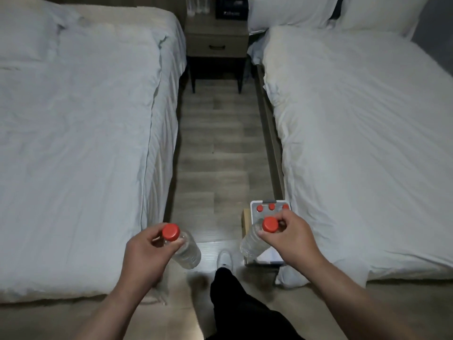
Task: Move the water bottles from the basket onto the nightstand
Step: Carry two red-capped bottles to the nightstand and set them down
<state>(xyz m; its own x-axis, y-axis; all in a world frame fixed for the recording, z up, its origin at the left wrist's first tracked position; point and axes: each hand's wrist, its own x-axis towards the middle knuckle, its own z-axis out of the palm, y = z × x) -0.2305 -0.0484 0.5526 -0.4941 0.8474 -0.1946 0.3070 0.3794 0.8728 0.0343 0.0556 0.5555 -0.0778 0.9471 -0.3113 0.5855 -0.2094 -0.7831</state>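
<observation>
**Two bottles held, a narrow aisle ahead**

The left grip (147, 244) is clenched round the neck of the left bottle (188, 253), just under its red cap. The right grip (290, 238) pinches the right bottle (250, 244) at neck and cap. Both bottles hang tilted, bases leaning toward the middle of the floor (215, 155). They are out of the basket (253, 208), which stands on the floor against the near side edge of the right bed (355, 143). At least three more red caps (272, 206) show inside it, so the job looks only partly done.

The nightstand (217, 42) stands well apart, at the far end of the floor strip between the two beds.

Holding each bottle so high leaves its weight dangling. If the fingers slipped, it would likely drop onto the floor or the shoe (224, 258) just below. If the right hold sits mostly on the cap, the cap could turn. On the nightstand, clear bottles (196, 6) already stand at the back left corner and a dark box (230, 8) at the back right. Setting two bottles down at once could topple the standing ones, so a spot near the front edge looks safer.

Neither held bottle shows a label. The dark box bears pale lettering — too blurred to read.
</observation>
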